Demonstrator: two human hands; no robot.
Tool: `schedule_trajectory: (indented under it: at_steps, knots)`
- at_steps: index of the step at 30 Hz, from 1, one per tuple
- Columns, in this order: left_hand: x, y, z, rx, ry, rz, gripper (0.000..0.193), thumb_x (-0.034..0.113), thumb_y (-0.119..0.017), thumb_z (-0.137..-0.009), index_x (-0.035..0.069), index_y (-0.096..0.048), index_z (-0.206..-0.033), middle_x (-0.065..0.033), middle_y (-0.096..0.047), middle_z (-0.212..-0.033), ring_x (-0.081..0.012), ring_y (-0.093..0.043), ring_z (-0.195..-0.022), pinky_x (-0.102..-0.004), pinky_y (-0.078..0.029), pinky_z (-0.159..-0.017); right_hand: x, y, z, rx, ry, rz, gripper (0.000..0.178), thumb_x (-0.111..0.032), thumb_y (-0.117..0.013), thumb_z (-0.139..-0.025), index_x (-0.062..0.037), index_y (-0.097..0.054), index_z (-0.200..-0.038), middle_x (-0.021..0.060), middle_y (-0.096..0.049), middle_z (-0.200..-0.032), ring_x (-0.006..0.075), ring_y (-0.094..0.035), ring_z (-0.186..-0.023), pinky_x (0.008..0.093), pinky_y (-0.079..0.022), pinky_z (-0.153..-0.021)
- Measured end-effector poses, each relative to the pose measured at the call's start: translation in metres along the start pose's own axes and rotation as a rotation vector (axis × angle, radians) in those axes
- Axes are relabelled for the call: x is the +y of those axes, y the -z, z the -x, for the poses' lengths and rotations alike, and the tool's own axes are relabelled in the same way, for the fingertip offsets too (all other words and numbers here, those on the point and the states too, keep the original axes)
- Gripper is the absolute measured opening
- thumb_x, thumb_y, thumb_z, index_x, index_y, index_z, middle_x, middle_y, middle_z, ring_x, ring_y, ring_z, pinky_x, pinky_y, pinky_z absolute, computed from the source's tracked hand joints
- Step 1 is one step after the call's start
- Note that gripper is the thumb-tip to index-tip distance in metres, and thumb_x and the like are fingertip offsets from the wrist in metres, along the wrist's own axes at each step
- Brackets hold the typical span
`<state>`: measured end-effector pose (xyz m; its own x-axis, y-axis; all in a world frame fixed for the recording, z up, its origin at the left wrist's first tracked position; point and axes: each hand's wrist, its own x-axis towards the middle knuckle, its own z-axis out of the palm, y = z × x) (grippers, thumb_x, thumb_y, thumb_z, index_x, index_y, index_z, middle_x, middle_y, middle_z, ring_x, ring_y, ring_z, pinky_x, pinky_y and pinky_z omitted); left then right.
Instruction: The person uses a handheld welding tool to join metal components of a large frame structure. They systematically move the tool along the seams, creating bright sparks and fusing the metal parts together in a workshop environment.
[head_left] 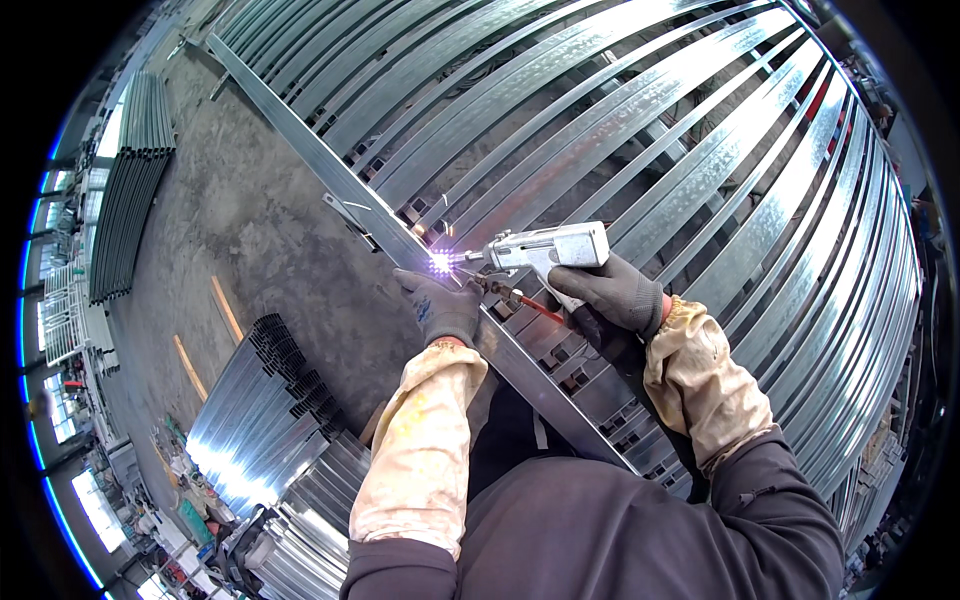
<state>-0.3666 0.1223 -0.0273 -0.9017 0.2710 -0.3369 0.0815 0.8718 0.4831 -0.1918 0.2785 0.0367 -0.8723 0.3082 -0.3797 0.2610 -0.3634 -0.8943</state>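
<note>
My right hand [622, 294], in a dark grey glove, is wrapped round the grip of a white and silver welding gun [560, 248]. Its nozzle points left, and a bright violet-white spark [441, 262] glows at the tip, against a long galvanized steel rail [330, 172]. Just below the glare rests my left hand [448, 312], gloved too, on the rail beside the nozzle. Some of its fingers stretch out toward the left; the others are partly hidden. A red hose [540, 308] runs beneath the gun toward my right hand.
Many parallel galvanized slats [600, 120] extend from the rail to the right. A small metal bracket [350, 218] juts from its left side. Stacked steel tubes [125, 215] and bundled metal profiles [250, 420] lie on the concrete floor [250, 220], near wooden strips [190, 367].
</note>
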Motion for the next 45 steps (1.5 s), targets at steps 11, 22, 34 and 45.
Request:
schedule_trajectory:
  at_steps: [11, 22, 34, 45]
  knots:
    - [-0.009, -0.002, -0.003, 0.022, -0.028, -0.048, 0.124, 0.036, -0.087, -0.066, -0.014, -0.007, -0.146, -0.0304, -0.037, -0.14, -0.0387, -0.048, -0.129, -0.0382, -0.044, -0.106, 0.004, 0.0, 0.003, 0.008, -0.009, -0.018, 0.036, -0.023, -0.067, -0.096, -0.002, -0.06, -0.125, 0.0033, -0.065, -0.1, 0.0115, -0.06, -0.089, 0.0301, -0.05, -0.08]
    - [-0.082, -0.007, -0.033, -0.21, -0.189, 0.787, 0.065, 0.019, -0.056, -0.098, -0.005, -0.027, -0.151, -0.0194, -0.052, -0.134, -0.0255, -0.055, -0.114, -0.0365, -0.046, -0.098, 0.006, 0.001, 0.005, 0.024, 0.0, 0.008, 0.038, -0.024, -0.066, -0.096, -0.0017, -0.059, -0.126, 0.0033, -0.065, -0.101, 0.0113, -0.059, -0.091, 0.0301, -0.05, -0.082]
    - [-0.037, -0.05, -0.037, 0.192, 0.078, 0.879, 0.05, 0.034, -0.042, -0.106, -0.004, -0.048, -0.138, -0.016, -0.058, -0.131, -0.0257, -0.057, -0.113, -0.0326, -0.044, -0.097, 0.008, 0.009, 0.014, 0.069, -0.042, 0.049, 0.039, -0.027, -0.067, -0.095, -0.002, -0.062, -0.124, 0.0028, -0.065, -0.101, 0.0115, -0.058, -0.093, 0.0299, -0.049, -0.084]
    - [-0.037, -0.036, -0.036, 0.244, 0.105, 0.545, 0.056, 0.035, -0.039, -0.104, -0.006, -0.044, -0.142, -0.027, -0.052, -0.14, -0.0394, -0.05, -0.13, -0.0403, -0.039, -0.109, 0.005, 0.007, 0.016, -0.005, -0.105, -0.037, 0.035, -0.024, -0.063, -0.097, -0.0004, -0.06, -0.123, 0.0043, -0.066, -0.091, 0.0112, -0.061, -0.081, 0.0279, -0.051, -0.072]
